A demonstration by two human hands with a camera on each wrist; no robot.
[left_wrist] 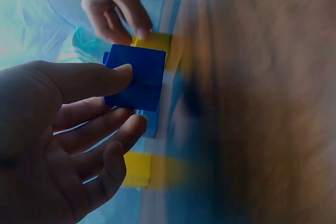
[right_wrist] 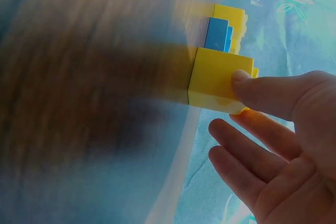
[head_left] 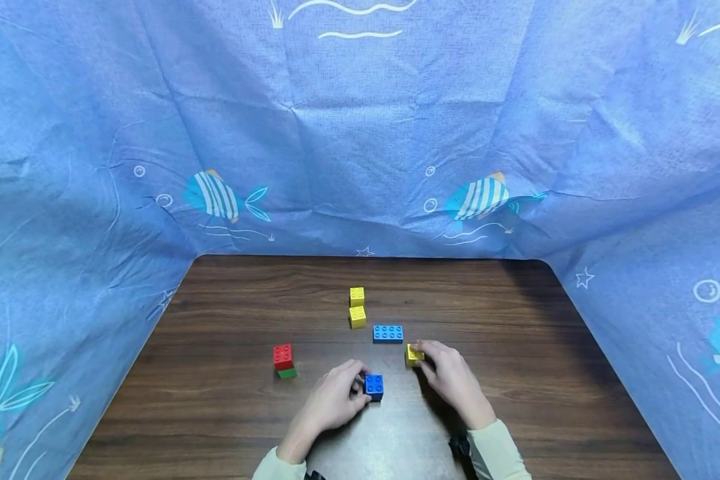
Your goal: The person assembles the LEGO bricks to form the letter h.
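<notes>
My left hand [head_left: 336, 397] pinches a dark blue toy building brick [head_left: 374, 387] between thumb and fingers, near the front middle of the table. In the left wrist view the thumb presses on the near face of this blue brick [left_wrist: 137, 80]. Farther right, my right hand [head_left: 453, 377] grips a yellow brick [head_left: 414, 355] by its sides. The right wrist view shows the thumb on the yellow brick's face [right_wrist: 218, 77], the index finger behind it and the other fingers loosely bent. A flat light blue brick [head_left: 387, 334] lies just beyond, to the left of the gripped yellow one.
Two more yellow bricks [head_left: 357, 317] stand one behind the other farther back. At the left, a red brick [head_left: 283, 357] sits on a green brick [head_left: 287, 373]. The dark wood table [head_left: 228, 300] ends at a blue fish-patterned cloth [head_left: 360, 167] behind and at both sides.
</notes>
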